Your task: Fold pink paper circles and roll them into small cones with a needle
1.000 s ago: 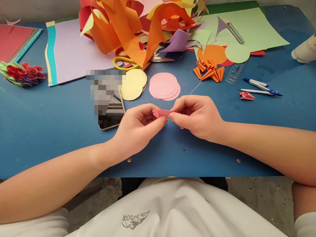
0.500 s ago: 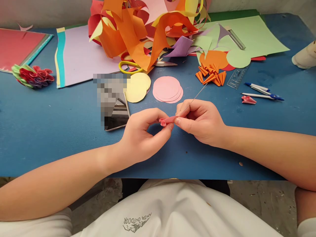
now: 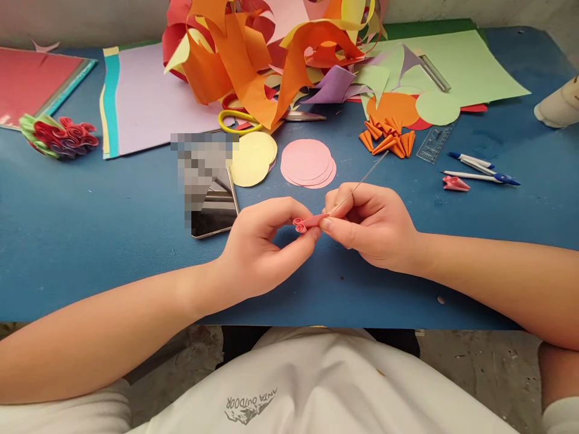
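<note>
A small piece of rolled pink paper (image 3: 312, 222) is held between both hands over the blue table, with two spiral curls at its left end. My left hand (image 3: 266, 241) is closed, thumb and index finger pinching the paper near the curls. At the narrow right end, my right hand (image 3: 373, 226) pinches the tip with its thumb and bent fingers. A thin straight stick or wire (image 3: 362, 181) sticks out of the right hand, up and to the right. Beyond the hands lies a stack of pink paper circles (image 3: 308, 161).
A phone (image 3: 216, 211) and yellow paper circles (image 3: 249, 161) lie left of the pink circles. Behind are scissors (image 3: 239, 122) and a heap of paper scraps (image 3: 244, 66). Orange paper cones (image 3: 389, 137), a ruler (image 3: 432, 144), pens (image 3: 479, 172) and a rolled pink piece (image 3: 456, 184) sit right.
The right hand has shifted very slightly to the right, and the thin stick's far end has swung a little rightward. Both hands keep their pinch on the pink paper.
</note>
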A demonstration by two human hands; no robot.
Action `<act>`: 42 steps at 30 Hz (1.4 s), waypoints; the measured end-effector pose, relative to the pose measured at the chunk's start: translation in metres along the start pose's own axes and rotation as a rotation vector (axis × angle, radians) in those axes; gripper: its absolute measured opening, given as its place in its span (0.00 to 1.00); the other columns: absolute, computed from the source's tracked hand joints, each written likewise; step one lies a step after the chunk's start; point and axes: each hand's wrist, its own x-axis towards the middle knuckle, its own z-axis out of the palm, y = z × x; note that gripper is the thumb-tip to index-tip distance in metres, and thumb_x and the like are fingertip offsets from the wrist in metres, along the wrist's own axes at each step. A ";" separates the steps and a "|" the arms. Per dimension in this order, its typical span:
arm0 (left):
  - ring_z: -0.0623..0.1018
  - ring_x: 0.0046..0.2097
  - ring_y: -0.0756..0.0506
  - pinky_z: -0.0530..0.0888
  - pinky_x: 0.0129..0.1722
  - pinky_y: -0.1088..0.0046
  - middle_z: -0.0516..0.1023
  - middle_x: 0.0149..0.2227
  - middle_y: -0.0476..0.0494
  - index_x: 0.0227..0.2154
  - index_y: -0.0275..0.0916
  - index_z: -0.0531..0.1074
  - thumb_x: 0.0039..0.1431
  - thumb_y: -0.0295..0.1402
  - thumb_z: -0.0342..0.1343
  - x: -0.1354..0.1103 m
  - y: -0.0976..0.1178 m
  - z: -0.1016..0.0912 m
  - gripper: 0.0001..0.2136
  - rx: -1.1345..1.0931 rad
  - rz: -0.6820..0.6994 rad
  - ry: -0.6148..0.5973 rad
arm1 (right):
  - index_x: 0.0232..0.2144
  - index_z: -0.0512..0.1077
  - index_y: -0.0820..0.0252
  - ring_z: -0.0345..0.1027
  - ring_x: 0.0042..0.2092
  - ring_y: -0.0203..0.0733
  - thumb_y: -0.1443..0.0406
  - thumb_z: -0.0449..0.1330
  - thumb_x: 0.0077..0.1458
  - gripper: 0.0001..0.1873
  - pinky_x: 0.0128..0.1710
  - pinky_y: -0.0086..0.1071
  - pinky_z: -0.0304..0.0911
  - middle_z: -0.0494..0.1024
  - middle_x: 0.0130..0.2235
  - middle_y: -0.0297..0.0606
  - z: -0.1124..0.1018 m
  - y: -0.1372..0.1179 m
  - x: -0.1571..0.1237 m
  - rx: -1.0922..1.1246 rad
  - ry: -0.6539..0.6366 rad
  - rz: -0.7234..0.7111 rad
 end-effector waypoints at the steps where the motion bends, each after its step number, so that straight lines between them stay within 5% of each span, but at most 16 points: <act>1: 0.73 0.31 0.47 0.73 0.34 0.69 0.76 0.28 0.48 0.28 0.42 0.75 0.58 0.30 0.64 0.000 0.000 0.000 0.05 -0.005 0.000 -0.005 | 0.23 0.68 0.58 0.60 0.25 0.31 0.60 0.77 0.49 0.21 0.24 0.27 0.59 0.68 0.22 0.28 0.000 0.000 0.000 0.005 0.004 0.003; 10: 0.72 0.29 0.50 0.71 0.29 0.73 0.76 0.27 0.50 0.28 0.40 0.78 0.58 0.27 0.64 0.000 0.002 0.002 0.04 -0.018 -0.040 0.076 | 0.26 0.75 0.60 0.63 0.24 0.29 0.64 0.78 0.46 0.15 0.22 0.26 0.60 0.74 0.25 0.30 0.000 0.001 0.001 0.024 0.031 0.058; 16: 0.74 0.29 0.49 0.74 0.30 0.73 0.79 0.27 0.49 0.27 0.40 0.79 0.58 0.30 0.65 0.002 0.003 0.002 0.04 -0.080 -0.121 0.104 | 0.31 0.81 0.60 0.68 0.26 0.31 0.67 0.71 0.56 0.03 0.25 0.28 0.66 0.82 0.31 0.36 0.003 -0.002 0.001 -0.088 0.060 0.024; 28: 0.72 0.29 0.53 0.71 0.29 0.79 0.77 0.27 0.52 0.28 0.37 0.76 0.57 0.24 0.61 0.002 -0.001 0.003 0.04 0.090 -0.031 0.094 | 0.30 0.80 0.65 0.65 0.22 0.30 0.64 0.76 0.52 0.10 0.20 0.25 0.61 0.75 0.24 0.31 0.002 -0.005 0.000 -0.163 0.088 0.139; 42: 0.74 0.30 0.52 0.72 0.29 0.77 0.78 0.27 0.50 0.29 0.36 0.78 0.58 0.24 0.63 0.001 0.000 0.000 0.04 -0.015 -0.015 0.052 | 0.32 0.79 0.66 0.62 0.25 0.27 0.68 0.72 0.56 0.05 0.22 0.23 0.59 0.77 0.27 0.33 -0.001 -0.002 0.000 -0.114 -0.021 0.001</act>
